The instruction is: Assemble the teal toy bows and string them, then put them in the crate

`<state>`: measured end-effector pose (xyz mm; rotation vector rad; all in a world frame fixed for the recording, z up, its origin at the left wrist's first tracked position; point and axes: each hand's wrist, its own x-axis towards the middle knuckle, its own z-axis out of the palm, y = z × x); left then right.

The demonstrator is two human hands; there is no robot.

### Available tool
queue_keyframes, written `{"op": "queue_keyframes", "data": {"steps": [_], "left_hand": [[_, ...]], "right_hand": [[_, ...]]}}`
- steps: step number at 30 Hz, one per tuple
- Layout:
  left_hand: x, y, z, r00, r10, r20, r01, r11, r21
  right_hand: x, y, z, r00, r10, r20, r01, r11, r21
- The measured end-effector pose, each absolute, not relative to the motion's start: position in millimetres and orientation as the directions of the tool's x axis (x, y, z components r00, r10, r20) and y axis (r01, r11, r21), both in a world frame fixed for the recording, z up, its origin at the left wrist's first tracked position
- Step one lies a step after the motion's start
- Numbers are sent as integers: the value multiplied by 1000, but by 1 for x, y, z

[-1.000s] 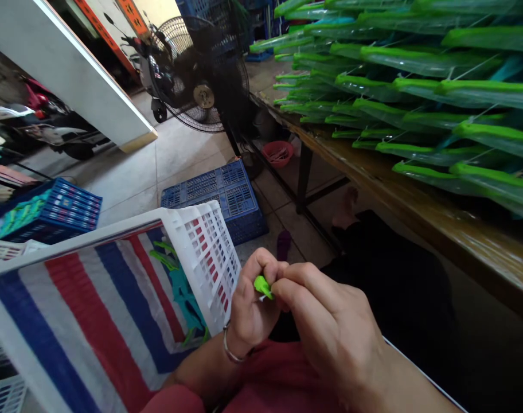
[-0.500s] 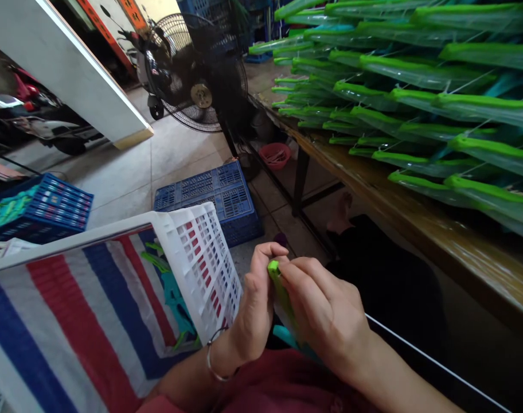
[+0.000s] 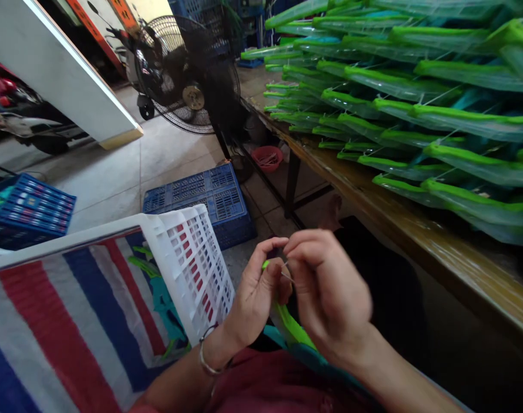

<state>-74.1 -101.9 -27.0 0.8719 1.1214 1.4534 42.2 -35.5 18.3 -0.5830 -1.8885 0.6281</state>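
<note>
My left hand [image 3: 250, 298] is closed around one end of a long green-and-teal plastic piece [image 3: 292, 328], which slants down toward my lap. Its bright green tip pokes out above my left thumb. Beside it, my right hand [image 3: 336, 298] has thumb and forefinger pinched on a thin white string [image 3: 288, 275] that runs to the piece's green end. The two hands almost touch at the fingertips. The piece's lower part is partly hidden behind my right hand and wrist. Similar green-and-teal pieces [image 3: 164, 304] lie in the white crate [image 3: 186, 252] to the left.
On the right, a wooden table [image 3: 399, 229] bears a high stack of plastic-wrapped green pieces [image 3: 416, 109]. Blue crates [image 3: 196, 192] stand on the floor. Beyond are a black fan [image 3: 192, 97] and a pink bowl [image 3: 268, 158]. Striped cloth [image 3: 59, 327] lines the white crate.
My right hand has come off the green end and lifted slightly, now pinching the white string. My left thumb has folded over the end. The view has shifted a little to the right.
</note>
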Motion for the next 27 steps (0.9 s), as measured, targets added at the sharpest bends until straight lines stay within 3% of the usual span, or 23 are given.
{"op": "queue_keyframes", "data": {"steps": [4, 10, 12, 17, 20, 24, 27], "left_hand": [[-75, -102, -26, -149, 989, 1, -351, -54, 935], [-81, -99, -29, -174, 984, -25, -349, -38, 936], [-82, -98, -28, -146, 989, -40, -375, -18, 927], [-81, -96, -29, -175, 984, -46, -414, -31, 910], [-79, -95, -32, -185, 981, -50, -416, -32, 909], [-78, -95, -33, -153, 988, -27, -428, -42, 903], [-79, -95, -32, -130, 990, -49, -454, -15, 891]], "right_hand": [[50, -24, 46, -236, 791, 564, 27, 586, -810], [56, -21, 23, -220, 880, 421, -6, 430, -903], [59, -26, 17, -261, 861, 436, 24, 457, -889], [64, -41, 12, -531, 652, 541, 84, 676, -732], [64, -42, 12, -576, 649, 497, 117, 667, -736], [61, -37, 11, -535, 758, 373, 76, 483, -873], [61, -34, 9, -543, 827, 145, -15, 162, -987]]}}
